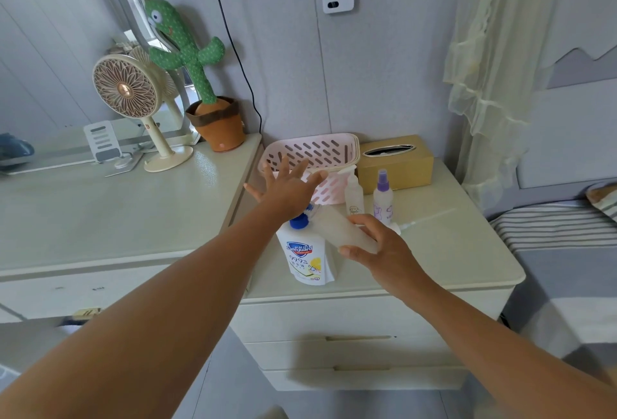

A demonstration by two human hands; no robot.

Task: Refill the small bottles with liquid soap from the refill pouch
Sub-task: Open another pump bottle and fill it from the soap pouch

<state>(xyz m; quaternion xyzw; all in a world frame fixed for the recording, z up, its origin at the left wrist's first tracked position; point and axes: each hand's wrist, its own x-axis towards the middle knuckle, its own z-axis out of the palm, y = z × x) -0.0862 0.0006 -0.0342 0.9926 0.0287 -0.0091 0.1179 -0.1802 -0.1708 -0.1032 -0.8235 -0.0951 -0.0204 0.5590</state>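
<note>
Head view's pretty clear on this one: the left hand (287, 185) is spread wide open, fingers splayed, hovering over the front of the pink basket (314, 151) and holding nothing. The right hand (377, 245) grips a frosted bottle (344, 228), tipped over sideways right next to the blue cap of the refill pouch (305, 258). That pouch stands upright near the front edge of the tabletop (450, 245). A pump bottle (354, 193) and a purple-topped spray bottle (383, 198) stand behind, in front of the tissue box (397, 165) at the back edge.

White refill pouch (305, 256) with blue cap; pink slotted basket (314, 151).
</note>
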